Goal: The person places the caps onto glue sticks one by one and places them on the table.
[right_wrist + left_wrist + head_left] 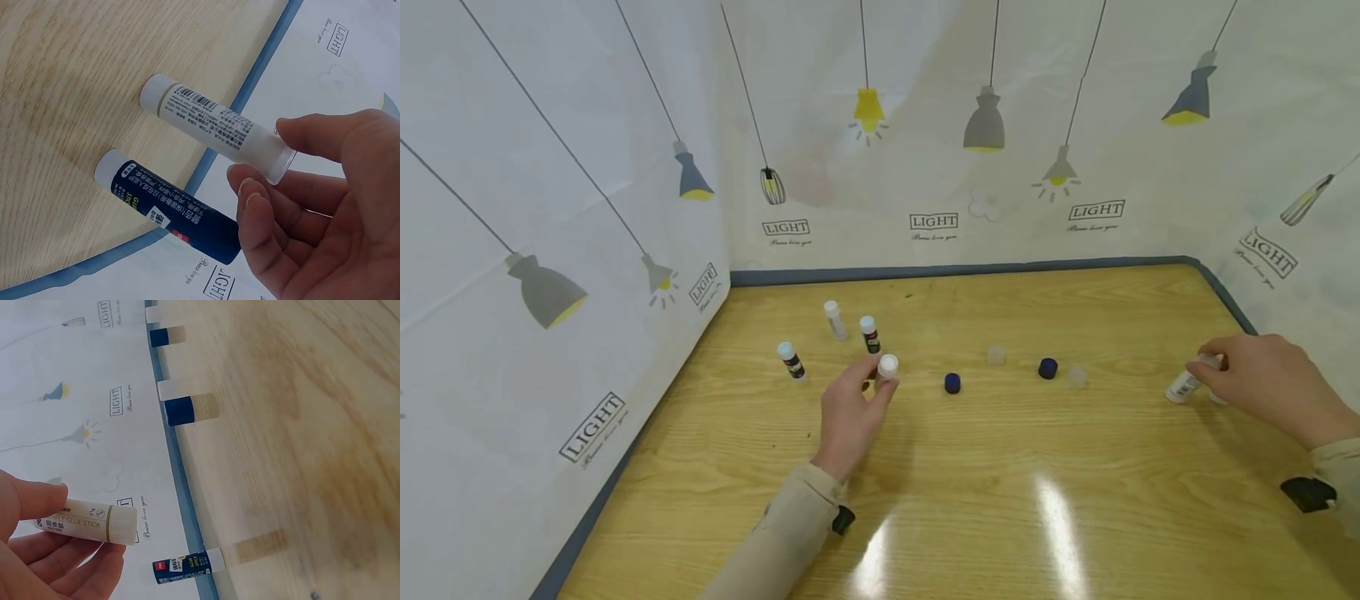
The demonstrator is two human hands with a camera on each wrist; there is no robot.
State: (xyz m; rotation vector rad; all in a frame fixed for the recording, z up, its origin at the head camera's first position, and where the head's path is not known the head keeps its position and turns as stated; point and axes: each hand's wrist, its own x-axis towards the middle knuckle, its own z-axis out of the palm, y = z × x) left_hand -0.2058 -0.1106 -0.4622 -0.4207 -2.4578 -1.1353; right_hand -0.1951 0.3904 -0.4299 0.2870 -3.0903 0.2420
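Note:
In the head view my left hand (853, 412) holds a white glue stick (887, 368), its round white end facing the camera. The left wrist view shows the white glue stick (87, 522) between thumb and fingers, lettering visible. Far to the right, my right hand (1273, 383) pinches another white glue stick (1183, 387), tilted in the head view. In the right wrist view, thumb and fingertips are on the clear capped end of this white glue stick (206, 122). A dark blue glue stick (169, 206) stands beside it, close to the curled fingers.
Beyond the left hand stand two dark glue sticks (791, 362) (870, 335) and a white one (835, 321). Between the hands lie two dark blue caps (952, 383) (1048, 368) and two clear caps (996, 356) (1077, 377). Printed wall sheets (925, 183) border the wooden table (970, 483).

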